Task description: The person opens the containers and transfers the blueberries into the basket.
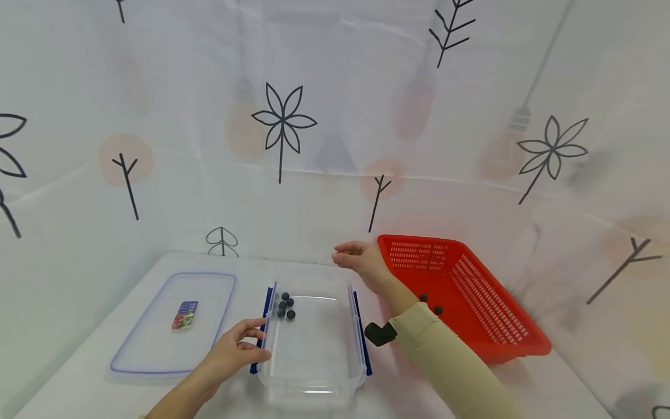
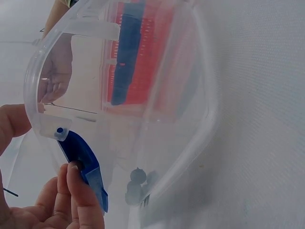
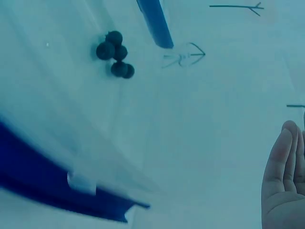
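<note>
Several blueberries lie clustered at the left side inside a clear plastic container with blue side latches. My left hand grips the container's left side; in the left wrist view its fingers rest at the blue latch and the rim. My right hand is raised above the far right end of the container, beside the basket. Its fingers look straight and close together in the right wrist view, and no blueberry shows in them. Part of that hand lies outside the frame.
To the right stands a red perforated basket with a few blueberries in it; my right forearm hides part of it. A clear lid with a coloured label lies on the white table at the left. Patterned cloth hangs behind.
</note>
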Available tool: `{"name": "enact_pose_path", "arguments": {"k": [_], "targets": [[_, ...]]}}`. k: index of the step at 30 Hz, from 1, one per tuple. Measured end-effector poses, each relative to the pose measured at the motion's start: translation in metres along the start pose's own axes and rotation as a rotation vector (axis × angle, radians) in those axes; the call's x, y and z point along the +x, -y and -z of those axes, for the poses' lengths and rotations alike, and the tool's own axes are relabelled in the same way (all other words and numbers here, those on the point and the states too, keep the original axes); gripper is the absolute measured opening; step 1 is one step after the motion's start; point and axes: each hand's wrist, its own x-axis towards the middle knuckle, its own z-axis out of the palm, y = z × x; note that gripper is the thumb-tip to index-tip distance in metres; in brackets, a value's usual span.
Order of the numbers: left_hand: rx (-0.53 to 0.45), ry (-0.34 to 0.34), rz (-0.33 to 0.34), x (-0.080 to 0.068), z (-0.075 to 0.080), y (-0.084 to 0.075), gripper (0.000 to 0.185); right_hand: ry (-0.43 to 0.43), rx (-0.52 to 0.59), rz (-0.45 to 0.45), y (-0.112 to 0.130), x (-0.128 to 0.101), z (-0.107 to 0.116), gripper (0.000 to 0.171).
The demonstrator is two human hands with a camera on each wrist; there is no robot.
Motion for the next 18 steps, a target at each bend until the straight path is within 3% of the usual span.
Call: {"name": "enact_pose_path", "arguments": {"k": [6, 14, 18], "targets": [[0.003, -0.004, 0.005, 0.000, 0.001, 0.001, 0.065, 0.034, 0.062, -0.022, -0.005, 0.006, -0.027, 0.024], [0.000, -0.006, 0.006, 0.000, 0.002, 0.000, 0.064, 0.124, 0.067, -0.068, -0.022, 0.020, -0.061, 0.026], [0.004, -0.009, 0.014, 0.001, 0.001, 0.001, 0.064, 0.125, 0.057, -0.108, -0.035, 0.028, -0.072, 0.025]]}}
